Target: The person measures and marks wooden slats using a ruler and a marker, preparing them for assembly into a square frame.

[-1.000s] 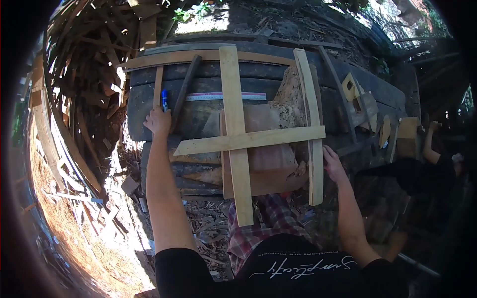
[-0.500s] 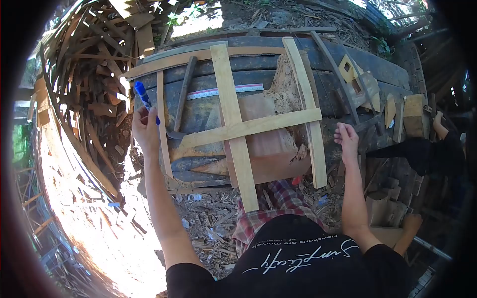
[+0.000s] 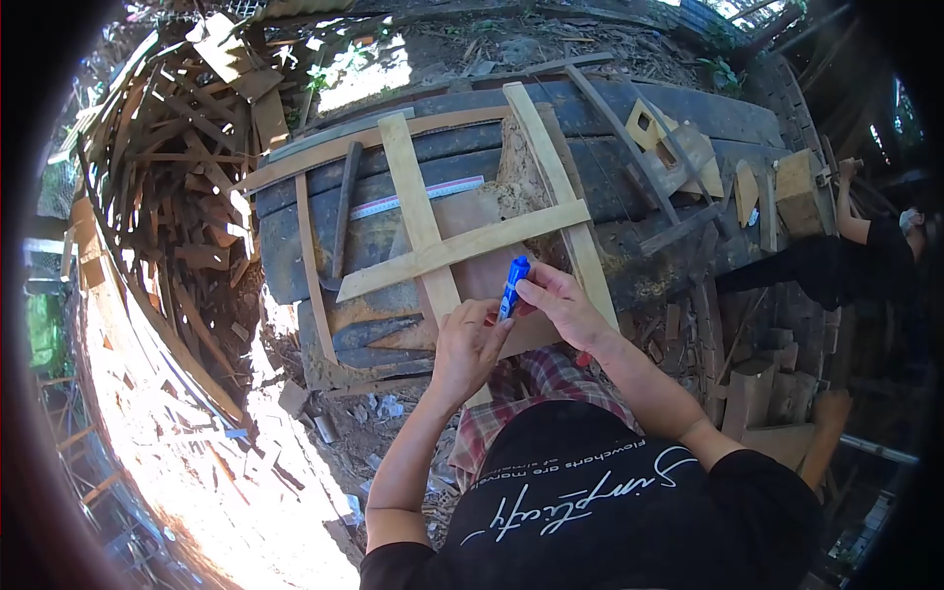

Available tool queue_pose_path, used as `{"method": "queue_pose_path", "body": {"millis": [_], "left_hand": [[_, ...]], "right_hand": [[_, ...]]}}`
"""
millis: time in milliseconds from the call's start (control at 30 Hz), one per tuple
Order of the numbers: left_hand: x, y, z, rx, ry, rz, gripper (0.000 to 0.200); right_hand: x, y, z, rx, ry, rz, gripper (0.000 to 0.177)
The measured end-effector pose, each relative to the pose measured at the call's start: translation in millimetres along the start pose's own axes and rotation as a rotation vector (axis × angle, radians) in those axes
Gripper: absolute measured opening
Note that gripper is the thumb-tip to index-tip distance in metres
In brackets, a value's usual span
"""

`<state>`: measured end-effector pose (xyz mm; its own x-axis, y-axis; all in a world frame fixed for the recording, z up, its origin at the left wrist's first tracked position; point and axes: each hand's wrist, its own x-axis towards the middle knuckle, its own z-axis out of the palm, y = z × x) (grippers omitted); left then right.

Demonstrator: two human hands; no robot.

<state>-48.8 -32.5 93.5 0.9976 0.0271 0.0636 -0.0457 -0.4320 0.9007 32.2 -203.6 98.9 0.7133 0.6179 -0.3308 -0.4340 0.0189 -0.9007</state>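
In front of my body, both hands meet at a blue marker that points up and away from me. My left hand is closed round its lower end. My right hand pinches the marker's side near the upper part, thumb and fingers together. Beneath the hands lie pale wooden strips: one crosswise strip rests over a left strip and a right strip. A white ruler lies behind the left strip. Under the strips is a reddish-brown board, partly covered by my hands.
Dark planks form the worktable. A wooden frame piece and a yellow cut-out block lie on its right. Scrap wood is heaped at the left. Another person is at the far right beside wooden blocks.
My left hand has brought the marker from the left edge to the middle. My right hand has come in from the right and taken hold of it too. The view has shifted slightly.
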Motion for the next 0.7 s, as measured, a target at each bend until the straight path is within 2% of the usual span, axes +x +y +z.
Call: {"method": "queue_pose_path", "body": {"millis": [67, 200, 267, 400, 467, 500, 567, 700], "left_hand": [[-2, -2, 3, 0.035, -0.015, -0.009, 0.021], [-6, -3, 3, 0.001, -0.073, 0.014, 0.02], [-5, -4, -1, -0.011, -0.107, 0.002, 0.019], [5, -26, -41, 0.442, 0.179, 0.0, 0.029], [11, -38, -60, 0.632, 0.239, -0.005, 0.037], [15, -43, -67, 0.634, 0.242, -0.008, 0.037], [22, -55, -76, 0.801, 0.246, 0.055, 0.044], [35, -71, -86, 0.767, 0.191, 0.027, 0.045]], "right_hand": [[-7, -2, 5, 0.032, 0.054, 0.04, 0.023], [-15, 0, 0, 0.029, -0.032, 0.047, 0.021], [-16, 9, -10, 0.028, 0.069, -0.023, 0.018], [-21, -4, -33, 0.221, 0.209, -0.019, 0.014], [-26, -6, -54, 0.104, 0.312, -0.065, 0.011], [-28, -7, -65, 0.104, 0.308, -0.064, 0.011], [-31, -5, -84, -0.1, 0.375, -0.083, 0.01], [-29, -6, -101, -0.183, 0.511, -0.016, 0.012]]}}
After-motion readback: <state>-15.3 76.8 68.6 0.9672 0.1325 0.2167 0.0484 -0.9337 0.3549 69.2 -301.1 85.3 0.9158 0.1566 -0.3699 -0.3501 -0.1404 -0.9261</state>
